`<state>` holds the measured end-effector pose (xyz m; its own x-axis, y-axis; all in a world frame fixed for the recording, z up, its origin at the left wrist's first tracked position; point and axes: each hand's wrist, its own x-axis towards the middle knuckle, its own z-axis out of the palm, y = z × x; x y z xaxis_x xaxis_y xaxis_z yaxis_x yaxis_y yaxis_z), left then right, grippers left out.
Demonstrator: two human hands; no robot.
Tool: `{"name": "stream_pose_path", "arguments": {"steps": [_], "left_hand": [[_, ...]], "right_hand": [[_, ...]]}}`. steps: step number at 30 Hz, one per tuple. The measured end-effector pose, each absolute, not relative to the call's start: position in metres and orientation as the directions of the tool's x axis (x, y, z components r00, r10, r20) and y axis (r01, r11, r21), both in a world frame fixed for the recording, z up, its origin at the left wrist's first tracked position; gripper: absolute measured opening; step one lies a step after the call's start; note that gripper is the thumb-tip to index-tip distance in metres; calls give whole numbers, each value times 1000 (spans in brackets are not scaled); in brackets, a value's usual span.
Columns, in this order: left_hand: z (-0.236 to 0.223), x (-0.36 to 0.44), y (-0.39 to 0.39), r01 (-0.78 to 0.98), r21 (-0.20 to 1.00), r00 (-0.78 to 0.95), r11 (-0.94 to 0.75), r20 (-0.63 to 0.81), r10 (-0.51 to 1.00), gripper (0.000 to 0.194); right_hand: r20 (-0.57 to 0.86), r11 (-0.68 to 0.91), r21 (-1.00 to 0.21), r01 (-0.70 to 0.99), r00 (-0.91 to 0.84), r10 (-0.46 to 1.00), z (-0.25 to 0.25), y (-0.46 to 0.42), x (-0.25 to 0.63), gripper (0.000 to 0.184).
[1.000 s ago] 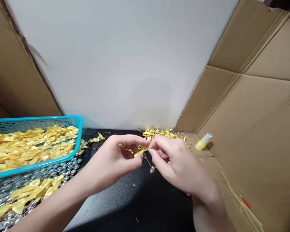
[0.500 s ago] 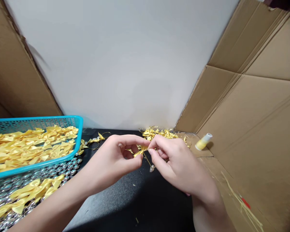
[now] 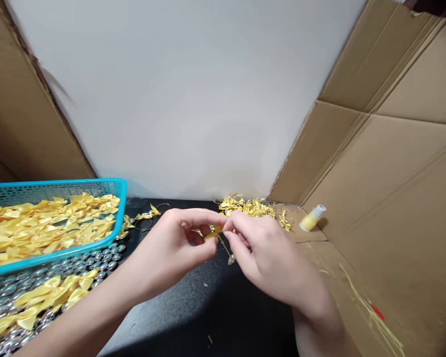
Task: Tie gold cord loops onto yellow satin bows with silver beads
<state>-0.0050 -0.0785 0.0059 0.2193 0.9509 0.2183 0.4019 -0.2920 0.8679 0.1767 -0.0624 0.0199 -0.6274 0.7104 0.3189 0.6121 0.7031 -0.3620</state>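
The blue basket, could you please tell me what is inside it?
Yellow bows lie in the basket; anything underneath them is hidden, and the basket's left end is out of frame.

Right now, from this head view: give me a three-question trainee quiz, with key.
1. True or false: the left hand holds shiny yellow ribbon.
2. Which hand is nearer the white tapered tube banded in yellow?
3. In the picture, the small clear faceted gem appears: A) beside the tube; B) lower than the ribbon; C) above both hands.

Key: 1. True. 2. The right hand. 3. B.
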Motion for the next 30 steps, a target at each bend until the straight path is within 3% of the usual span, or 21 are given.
{"name": "stream_pose_path", "arguments": {"steps": [11, 17, 21, 27, 30], "left_hand": [[2, -4, -79, 432, 832, 182, -347, 296, 938, 33], [2, -4, -79, 417, 832, 166, -367, 327, 930, 30], [3, -4, -79, 417, 827, 153, -376, 344, 926, 27], [4, -7, -81, 454, 788, 82, -415, 427, 900, 28], [4, -8, -83, 468, 764, 80, -443, 463, 883, 29]], "right_hand": [[463, 725, -26, 688, -635, 619, 7, -69, 159, 20], [527, 711, 52, 701, -624, 577, -1, -69, 150, 22], [540, 713, 27, 701, -610, 579, -3, -67, 146, 22], [493, 714, -232, 660, -553, 672, 5, -69, 150, 16], [552, 758, -271, 593, -549, 627, 6, -69, 152, 17]]}}
